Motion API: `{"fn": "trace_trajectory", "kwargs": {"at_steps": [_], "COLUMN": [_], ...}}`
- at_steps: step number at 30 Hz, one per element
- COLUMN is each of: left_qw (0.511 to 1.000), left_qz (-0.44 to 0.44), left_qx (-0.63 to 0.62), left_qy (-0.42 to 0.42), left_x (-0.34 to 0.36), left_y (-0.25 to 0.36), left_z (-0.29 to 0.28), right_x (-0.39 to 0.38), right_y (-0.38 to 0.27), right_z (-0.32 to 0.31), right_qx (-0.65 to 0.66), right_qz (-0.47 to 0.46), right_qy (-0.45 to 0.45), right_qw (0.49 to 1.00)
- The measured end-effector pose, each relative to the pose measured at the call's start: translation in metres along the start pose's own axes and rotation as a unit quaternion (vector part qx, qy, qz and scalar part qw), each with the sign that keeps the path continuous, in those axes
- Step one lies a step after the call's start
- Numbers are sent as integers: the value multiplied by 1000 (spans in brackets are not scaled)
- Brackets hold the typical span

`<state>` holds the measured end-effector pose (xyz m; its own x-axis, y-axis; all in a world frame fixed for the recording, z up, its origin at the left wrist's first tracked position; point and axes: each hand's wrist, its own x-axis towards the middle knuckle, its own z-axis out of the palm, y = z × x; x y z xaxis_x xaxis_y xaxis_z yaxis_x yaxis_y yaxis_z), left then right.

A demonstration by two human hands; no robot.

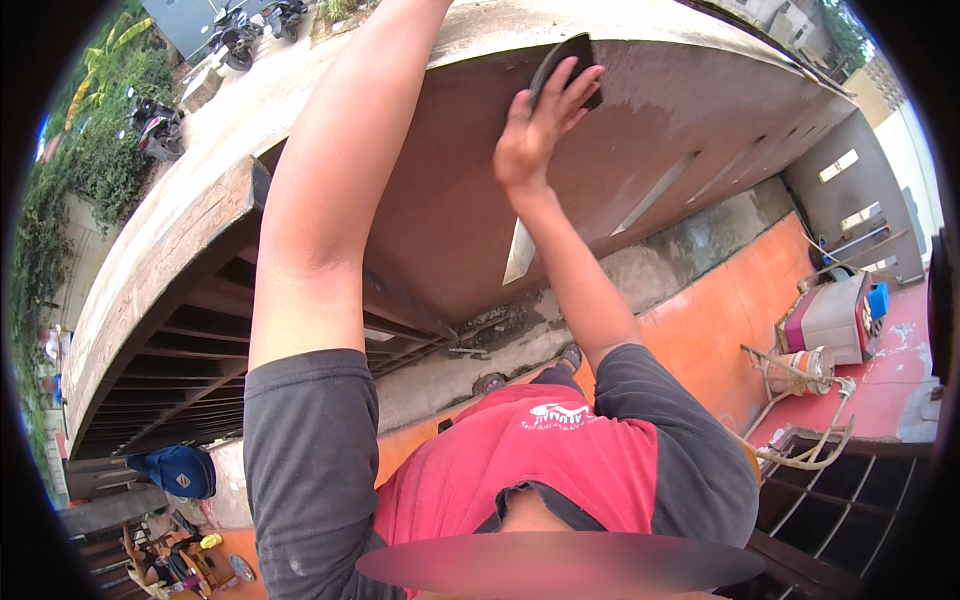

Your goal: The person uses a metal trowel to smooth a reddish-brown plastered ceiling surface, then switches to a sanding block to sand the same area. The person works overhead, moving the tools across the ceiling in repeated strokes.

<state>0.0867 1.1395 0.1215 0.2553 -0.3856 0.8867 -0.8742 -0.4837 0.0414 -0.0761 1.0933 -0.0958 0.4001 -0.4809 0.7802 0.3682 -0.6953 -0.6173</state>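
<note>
My right hand (pixel 530 145) is raised to the brownish face of a low wall (pixel 450 180), just under its pale top edge. The thumb and fingers are around a dark, thin, slightly curved sheet (pixel 577 47), its edge standing up along the wall. Whether this is sandpaper or another kind of pad I cannot tell. Damp-looking darker patches mark the wall to the right of the hand. My left arm stretches up past the wall's top, and the left hand is beyond the upper edge of the picture.
A dark slatted gate (pixel 190 350) adjoins the wall at left, with a blue bag (pixel 178 472) nearby. Motorbikes (pixel 235 40) stand outside. On the right are a bucket (pixel 800 370), a maroon-and-white box (pixel 840 320) and pale poles. An orange floor strip (pixel 700 290) runs along the wall's foot.
</note>
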Motion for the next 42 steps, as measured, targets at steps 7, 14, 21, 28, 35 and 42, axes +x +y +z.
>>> {"fn": "trace_trajectory", "kwargs": {"at_steps": [7, 14, 21, 28, 35, 42], "left_qw": [999, 999, 999, 1000, 1000, 999], "left_qz": [-40, 21, -22, -2, -5, -20], "left_qx": [-13, -1, -27, -8, 2, 14], "left_qy": [-30, 26, -5, -21, -14, -30], "left_x": [-5, -2, -5, 0, -4, 0], "left_y": [3, -5, -2, 0, -7, 8], "left_z": [-13, 5, -5, 1, -2, -3], "right_x": [42, -2, 57, -7, 72, -1], "right_y": [34, 2, 51, 2, 47, 8], "right_z": [-24, -2, -31, 2, -28, -4], "right_qx": [-18, -6, -40, -29, -19, -29], "right_qz": [-59, -28, -58, -45, -17, -72], "right_qy": [-12, -21, 2, -7, 53, -22], "right_qw": [998, 999, 998, 999, 998, 997]}}
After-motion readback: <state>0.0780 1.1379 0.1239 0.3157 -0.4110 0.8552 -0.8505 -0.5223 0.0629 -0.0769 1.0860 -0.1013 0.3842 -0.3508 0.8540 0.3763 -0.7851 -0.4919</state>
